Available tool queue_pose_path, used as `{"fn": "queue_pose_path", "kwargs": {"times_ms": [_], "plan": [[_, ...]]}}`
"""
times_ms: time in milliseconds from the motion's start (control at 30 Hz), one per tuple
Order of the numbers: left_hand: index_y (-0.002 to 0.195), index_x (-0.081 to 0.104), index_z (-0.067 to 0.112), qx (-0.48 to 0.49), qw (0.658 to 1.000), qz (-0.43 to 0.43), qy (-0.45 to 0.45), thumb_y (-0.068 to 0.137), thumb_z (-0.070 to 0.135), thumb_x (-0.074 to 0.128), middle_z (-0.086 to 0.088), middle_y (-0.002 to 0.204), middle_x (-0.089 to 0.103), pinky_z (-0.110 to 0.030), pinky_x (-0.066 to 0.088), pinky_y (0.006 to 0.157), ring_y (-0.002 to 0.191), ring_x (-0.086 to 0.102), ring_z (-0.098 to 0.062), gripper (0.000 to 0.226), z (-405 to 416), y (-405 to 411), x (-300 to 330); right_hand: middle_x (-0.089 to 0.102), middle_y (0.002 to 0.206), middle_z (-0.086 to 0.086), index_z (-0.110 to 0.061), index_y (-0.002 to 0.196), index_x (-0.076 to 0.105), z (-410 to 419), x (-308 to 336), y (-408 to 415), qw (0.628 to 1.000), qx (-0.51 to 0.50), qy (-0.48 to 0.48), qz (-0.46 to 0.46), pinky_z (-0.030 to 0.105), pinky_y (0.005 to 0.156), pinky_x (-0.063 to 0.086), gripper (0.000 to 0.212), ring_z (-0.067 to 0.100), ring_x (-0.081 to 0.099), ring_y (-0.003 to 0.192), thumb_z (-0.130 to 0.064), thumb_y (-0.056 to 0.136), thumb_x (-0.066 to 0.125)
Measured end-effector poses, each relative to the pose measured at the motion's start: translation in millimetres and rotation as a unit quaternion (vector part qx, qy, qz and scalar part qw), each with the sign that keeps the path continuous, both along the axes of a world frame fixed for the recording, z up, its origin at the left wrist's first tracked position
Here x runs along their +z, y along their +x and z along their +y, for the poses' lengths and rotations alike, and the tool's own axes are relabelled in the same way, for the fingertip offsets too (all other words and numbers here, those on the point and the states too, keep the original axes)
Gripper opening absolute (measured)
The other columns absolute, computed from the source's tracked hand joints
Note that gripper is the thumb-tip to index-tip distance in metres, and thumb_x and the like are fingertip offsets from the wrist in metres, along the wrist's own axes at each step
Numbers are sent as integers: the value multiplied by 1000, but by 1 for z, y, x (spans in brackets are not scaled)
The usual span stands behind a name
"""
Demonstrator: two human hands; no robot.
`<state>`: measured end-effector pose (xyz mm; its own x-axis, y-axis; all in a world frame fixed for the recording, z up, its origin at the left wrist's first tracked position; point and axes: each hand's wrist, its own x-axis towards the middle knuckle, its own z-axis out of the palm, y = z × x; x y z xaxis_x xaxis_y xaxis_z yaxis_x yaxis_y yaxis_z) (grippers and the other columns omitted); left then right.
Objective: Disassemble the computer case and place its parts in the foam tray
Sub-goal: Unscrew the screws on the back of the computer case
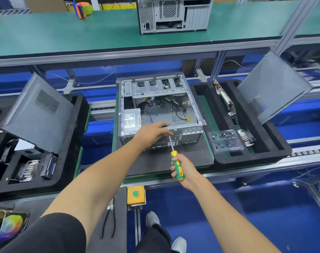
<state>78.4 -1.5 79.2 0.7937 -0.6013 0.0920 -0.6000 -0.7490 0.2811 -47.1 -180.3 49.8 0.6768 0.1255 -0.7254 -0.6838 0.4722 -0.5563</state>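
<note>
**Screwdriver lined up on the case's near wall**

At far left a foam tray holds removed parts under a leaning side panel. The left hand rests on the near top edge of the open computer case, fingers loosely curled over the rim; whether it grips is hard to tell. The case lies on its side in the middle, straight ahead of both hands. The right hand is wrapped around the green-and-yellow screwdriver, whose shaft runs away from the person, tip at the near wall just beside the left fingers. The driving axis points far-and-slightly-left, so the right hand likely works a screw there. Further right, a second foam tray holds a card and a clear screw blister.
</note>
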Motion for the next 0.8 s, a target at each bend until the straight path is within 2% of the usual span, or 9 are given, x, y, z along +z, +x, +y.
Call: {"fn": "queue_pose_path", "kwargs": {"times_ms": [233,467,567,700,800], "plan": [[113,80,26,26,995,-26,-97,99,28,67,11,143,60,-29,51,91,125,63,-15,19,1,-6,-4,58,68,2,-12,100,52,-3,-1,-1,1000,8,7,3,21,41,42,18,10,53,53,-12,86,63],[100,78,7,18,987,-32,-156,91,15,75,-1,129,70,-33,57,91,113,70,-19,12,1,-7,-5,57,68,2,-12,99,51,-7,2,-1,1000,9,14,5,21,42,42,17,10,53,53,-13,86,62],[97,78,7,50,974,31,-218,88,15,78,-4,126,72,-32,56,94,107,70,-15,12,0,-4,-4,57,69,2,-13,98,50,-7,5,0,1000,16,15,-12,21,42,40,19,11,52,54,-12,84,62],[91,77,9,109,937,114,-312,84,13,82,0,108,77,-28,56,95,107,67,2,9,-3,0,-2,56,70,2,-15,91,49,-8,13,9,999,25,8,-38,22,42,39,17,11,50,53,-12,81,63],[88,75,11,155,903,164,-366,85,13,82,7,102,77,-29,59,90,100,73,-4,8,-3,3,-1,55,69,1,-14,90,49,-10,18,18,999,23,3,-48,22,42,38,14,11,50,52,-12,82,61]]}}
